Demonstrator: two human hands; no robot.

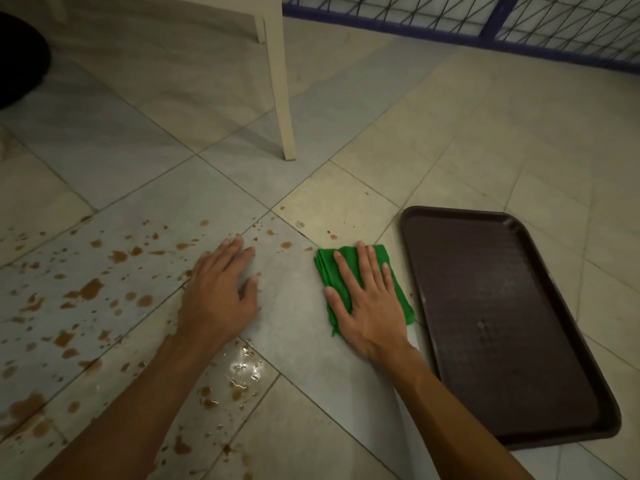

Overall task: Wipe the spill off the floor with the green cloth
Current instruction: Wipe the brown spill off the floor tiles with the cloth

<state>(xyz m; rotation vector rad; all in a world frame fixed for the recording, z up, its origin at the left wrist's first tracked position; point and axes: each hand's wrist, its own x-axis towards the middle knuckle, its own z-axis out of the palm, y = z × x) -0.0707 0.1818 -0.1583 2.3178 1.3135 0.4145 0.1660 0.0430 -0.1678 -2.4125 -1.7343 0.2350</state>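
Observation:
A folded green cloth [329, 271] lies flat on the tiled floor just left of a brown tray. My right hand [367, 303] presses down on it with straight, spread fingers. My left hand [221, 289] rests flat on the bare tile to the left of the cloth, fingers extended. Brown spill drops [86, 289] are scattered over the tiles at the left and lower left, with a wet shiny patch [242, 368] between my forearms. A few small drops [285, 244] lie just beyond the cloth.
A dark brown plastic tray [415, 237] lies on the floor at the right, close to the cloth. A cream furniture leg [282, 98] stands ahead. A blue-framed wire grid [485, 22] runs along the back right. A dark shape [17, 64] sits at the far left.

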